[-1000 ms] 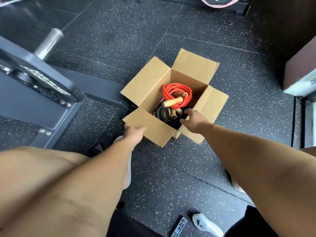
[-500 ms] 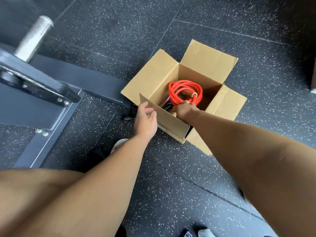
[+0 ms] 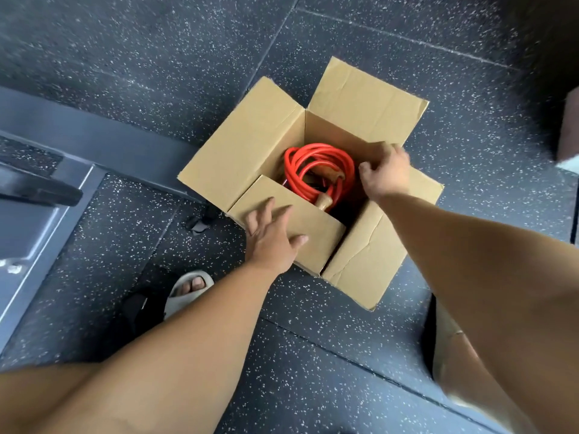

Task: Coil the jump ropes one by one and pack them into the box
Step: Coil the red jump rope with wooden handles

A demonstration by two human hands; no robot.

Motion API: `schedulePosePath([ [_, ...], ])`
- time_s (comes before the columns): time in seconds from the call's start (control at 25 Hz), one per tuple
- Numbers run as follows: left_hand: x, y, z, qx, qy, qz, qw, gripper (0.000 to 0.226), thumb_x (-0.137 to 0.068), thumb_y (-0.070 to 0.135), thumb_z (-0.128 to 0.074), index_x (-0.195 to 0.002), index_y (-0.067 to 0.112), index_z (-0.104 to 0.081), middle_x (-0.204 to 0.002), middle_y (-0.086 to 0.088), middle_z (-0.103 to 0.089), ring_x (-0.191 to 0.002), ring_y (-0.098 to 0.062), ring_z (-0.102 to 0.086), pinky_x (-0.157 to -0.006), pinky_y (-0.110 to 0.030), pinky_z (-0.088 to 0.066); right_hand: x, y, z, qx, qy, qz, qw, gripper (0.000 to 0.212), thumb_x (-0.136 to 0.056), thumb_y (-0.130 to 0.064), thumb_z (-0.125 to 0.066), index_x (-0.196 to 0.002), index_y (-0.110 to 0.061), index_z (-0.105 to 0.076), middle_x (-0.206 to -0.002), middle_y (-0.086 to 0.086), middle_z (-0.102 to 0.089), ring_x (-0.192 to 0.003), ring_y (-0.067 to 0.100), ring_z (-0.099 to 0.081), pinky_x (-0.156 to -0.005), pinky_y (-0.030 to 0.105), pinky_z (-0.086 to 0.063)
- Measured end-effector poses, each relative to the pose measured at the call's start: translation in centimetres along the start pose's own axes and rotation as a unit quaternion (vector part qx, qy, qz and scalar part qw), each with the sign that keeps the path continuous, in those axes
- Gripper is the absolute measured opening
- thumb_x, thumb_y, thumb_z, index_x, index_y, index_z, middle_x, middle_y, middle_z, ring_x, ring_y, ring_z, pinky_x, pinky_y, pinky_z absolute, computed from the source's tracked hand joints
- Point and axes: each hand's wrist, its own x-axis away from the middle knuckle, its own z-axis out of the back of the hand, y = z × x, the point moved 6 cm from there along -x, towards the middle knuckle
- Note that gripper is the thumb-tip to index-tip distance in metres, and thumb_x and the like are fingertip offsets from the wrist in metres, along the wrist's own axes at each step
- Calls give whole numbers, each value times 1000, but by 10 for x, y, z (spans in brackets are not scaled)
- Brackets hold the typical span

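A single red jump rope, coiled, with one wooden handle showing, lay inside the open cardboard box on the speckled floor. Packing looked finished and closing under way. The left hand pressed spread fingers on the near flap, while the right hand was curled, blurred, at the right rim, its grip unclear. Three of four flaps needed folding.

No legible text, label, brand, number or sign observed. Visible faces of the cardboard box are plain, unprinted.
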Motion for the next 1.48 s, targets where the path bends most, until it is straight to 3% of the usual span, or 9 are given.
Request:
schedulePosePath([
  [0.16,-7,-6,0,-11,1,-29,1000,61,-90,53,-59,-146,41,-39,-160,4,-20,-133,-30,-20,-110,-42,-35,-38,45,15,-119,3,-158,980,100,-76,-39,-66,-159,-14,-16,-154,6,-43,-136,24,-45,-115,40,-35],
  [0.4,-8,-43,34,16,114,49,992,96,-63,72,-74,-141,26,-42,-151,1,-34,-131,-27,-34,-109,-43,-33,-16,31,29,-135,25,32,990,56,-88,-75,-36,-90,-26,-63,-89,-4,-62,-89,15,-56,-87,34,-45],
  [0.56,-2,-60,32,181,68,240,951,137,-49,73,-83,-146,-10,-33,-165,-5,10,-150,-29,-10,-117,-44,-25,29,37,-21,123,-123,115,978,63,-95,-72,-28,-145,-40,-48,-162,2,-30,-150,29,-18,-120,51,-18],
  [0.64,-3,-66,37,325,99,243,909,140,-57,52,-92,-157,8,-4,-164,-9,-15,-145,-29,-31,-118,-46,-30,39,42,-32,202,-161,108,960,58,-100,-64,-29,-153,-42,-33,-169,-3,-6,-154,32,5,-122,53,-6],
  [0.76,8,-77,58,326,241,203,891,104,-68,71,-72,-150,29,-25,-125,2,-63,-115,-22,-60,-102,-49,-46,46,45,-36,241,-169,104,950,56,-103,-56,-29,-156,-43,-22,-169,-2,5,-153,35,11,-123,54,-3],
  [0.88,14,-63,62,255,224,124,933,72,-76,83,-45,-128,34,-60,-124,7,-59,-117,-18,-55,-99,-40,-45,46,46,-36,228,-176,92,953,54,-104,-54,-25,-156,-44,-18,-169,-2,6,-153,35,10,-123,54,-3],
  [1.16,15,-49,25,-8,105,-10,994,57,-85,80,-38,-121,46,-65,-151,13,-35,-134,-20,-32,-104,-42,-36,63,88,-16,42,-18,-180,983,95,-93,-69,-42,-160,-18,1,-167,18,-2,-151,39,-12,-121,53,-16],
  [1.32,8,-30,30,-28,95,-22,995,59,-81,82,-41,-107,34,-65,-148,12,-41,-134,-18,-33,-99,-40,-40,62,116,17,-182,91,-265,943,63,-93,-53,-52,-140,-10,-47,-137,12,-58,-129,29,-53,-105,33,-38],
  [1.48,15,-29,38,-14,63,-16,998,74,-76,89,-31,-115,36,-63,-152,15,-37,-137,-15,-30,-94,-39,-46,60,90,63,-247,213,-209,922,52,-97,-60,-38,-110,-15,-61,-101,-2,-65,-93,15,-58,-87,28,-42],
])
